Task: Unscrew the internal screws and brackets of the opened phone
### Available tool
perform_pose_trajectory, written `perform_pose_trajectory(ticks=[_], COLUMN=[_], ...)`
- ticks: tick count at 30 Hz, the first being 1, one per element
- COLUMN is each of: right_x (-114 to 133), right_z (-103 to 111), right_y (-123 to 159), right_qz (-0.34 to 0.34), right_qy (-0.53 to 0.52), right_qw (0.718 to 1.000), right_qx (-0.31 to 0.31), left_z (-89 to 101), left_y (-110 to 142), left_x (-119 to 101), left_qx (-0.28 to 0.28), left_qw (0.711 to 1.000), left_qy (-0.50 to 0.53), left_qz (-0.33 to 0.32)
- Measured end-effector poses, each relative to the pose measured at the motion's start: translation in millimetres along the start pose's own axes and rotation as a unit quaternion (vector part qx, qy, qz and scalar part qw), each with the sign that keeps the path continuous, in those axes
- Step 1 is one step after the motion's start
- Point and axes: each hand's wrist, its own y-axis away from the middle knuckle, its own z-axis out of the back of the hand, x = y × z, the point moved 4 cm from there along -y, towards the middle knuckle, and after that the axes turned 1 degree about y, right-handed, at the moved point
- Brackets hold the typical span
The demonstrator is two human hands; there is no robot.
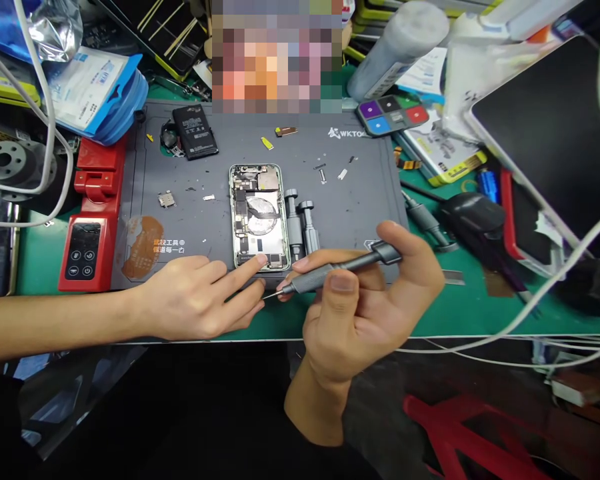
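The opened phone [258, 217] lay near the mat's [180, 133] front edge. The left hand [195, 300] pinned its bottom corner with 1 finger, steadying it, while the right hand's [365, 300] fingers gripped a screwdriver [330, 270], tip just below that corner.

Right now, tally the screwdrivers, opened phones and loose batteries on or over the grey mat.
Screwdrivers: 3, one in the right hand, two lying beside the phone.
Opened phones: 1, touched by the left hand.
Loose batteries: 1.
Total: 5
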Motion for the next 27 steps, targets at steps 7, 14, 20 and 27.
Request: perform_pose_trajectory(ticks=[7, 14, 20, 27], right_x=[-1.4, -0.3, 0.1, 0.7], right_z=[-0.4, 0.2, 0.5, 0.5], right_y=[0.3, -0.5, 0.4, 0.0], right_qz=[0.001, 0.008, 0.003, 0.003], right_qy=[-0.011, 0.009, 0.019, 0.013], right_qw=[1.000, 1.000, 1.000, 1.000], right_qx=[-0.001, 0.004, 0.000, -0.005], left_z=[0.7, 0.1, -0.6, -1.8], left_y=[-0.9, 0.8, 0.9, 1.6], left_x=[-0.5, -0.4, -1.4, -2.2], left_qx=[0.003, 0.006, 0.000, -0.003], left_qw=[1.000, 1.000, 1.000, 1.000], left_qy=[-0.012, -0.004, -0.003, -0.025], left_qz=[-0.003, -0.003, -0.001, 0.002])
